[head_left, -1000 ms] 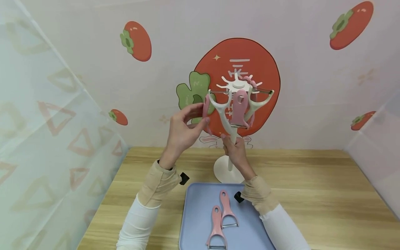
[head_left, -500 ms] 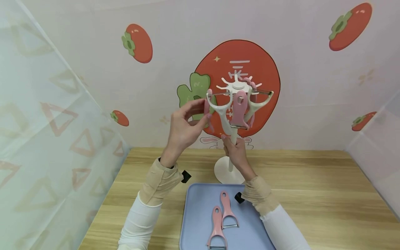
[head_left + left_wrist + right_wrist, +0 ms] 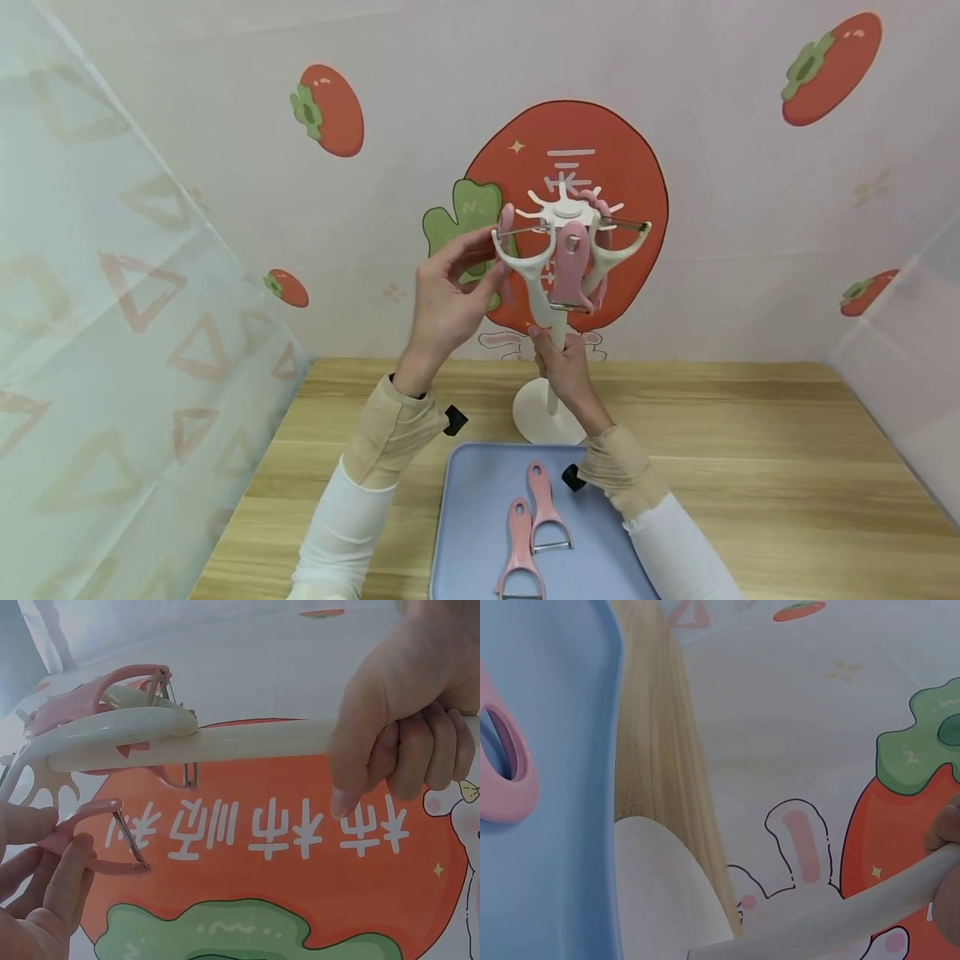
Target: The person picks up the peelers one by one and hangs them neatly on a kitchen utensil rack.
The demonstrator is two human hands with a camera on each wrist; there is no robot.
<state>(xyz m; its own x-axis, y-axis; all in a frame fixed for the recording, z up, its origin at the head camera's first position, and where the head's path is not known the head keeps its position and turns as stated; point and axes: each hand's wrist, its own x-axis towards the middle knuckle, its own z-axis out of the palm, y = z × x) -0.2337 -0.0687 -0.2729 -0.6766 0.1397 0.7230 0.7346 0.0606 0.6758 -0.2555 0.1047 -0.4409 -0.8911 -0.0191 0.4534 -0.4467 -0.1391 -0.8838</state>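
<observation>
My left hand (image 3: 448, 296) is raised at the left side of a white hanging stand and pinches a pink Y-shaped peeler (image 3: 90, 811). In the head view that peeler's handle top (image 3: 507, 217) stands up close to the stand's spoked hook disc (image 3: 567, 214). My right hand (image 3: 567, 367) grips the stand's pole (image 3: 558, 329) below the hanging tools. On the disc hang a white peeler (image 3: 530, 267) on the near left, a pink peeler (image 3: 572, 262) in front, a cream peeler (image 3: 603, 260) on the right, and another pink one partly hidden behind.
The stand's round base (image 3: 542, 414) is on the wooden table (image 3: 750, 467). Nearer me lies a blue tray (image 3: 468, 500) holding two pink peelers, one (image 3: 521, 537) left of the other (image 3: 543, 500). A printed cloth wall (image 3: 420, 50) stands behind.
My left hand has shifted a little toward the stand, and the pink peeler's handle top has risen to disc height, partly behind the near white peeler. The right hand keeps its grip on the pole.
</observation>
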